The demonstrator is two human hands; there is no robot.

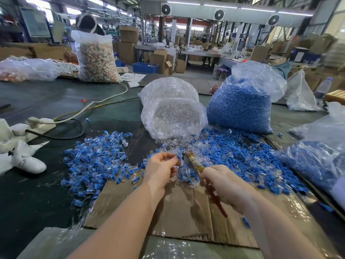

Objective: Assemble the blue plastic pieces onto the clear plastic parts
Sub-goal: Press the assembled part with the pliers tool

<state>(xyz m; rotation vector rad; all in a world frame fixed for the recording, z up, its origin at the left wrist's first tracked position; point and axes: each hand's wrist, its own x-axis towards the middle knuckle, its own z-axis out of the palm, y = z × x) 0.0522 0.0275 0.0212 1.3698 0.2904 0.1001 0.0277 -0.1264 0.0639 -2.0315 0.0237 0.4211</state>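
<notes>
Two hands: both gripping.
Left hand (162, 166): pinches a small blue-and-clear plastic piece (178, 157) above the brown cardboard sheet (179, 208).
Right hand (225, 186): curled round a tape-wrapped red-handled tool (195, 164), tip beside that piece.

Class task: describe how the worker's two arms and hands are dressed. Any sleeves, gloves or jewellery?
Both forearms are bare, with no sleeves in view. The left hand and right hand wear no gloves, and no watch, ring or bracelet shows on either wrist.

My left hand (162, 166) pinches a clear part with a blue piece (178, 157); my right hand (222, 181) grips a taped tool (194, 162), tip beside it, above the cardboard (179, 208).
</notes>
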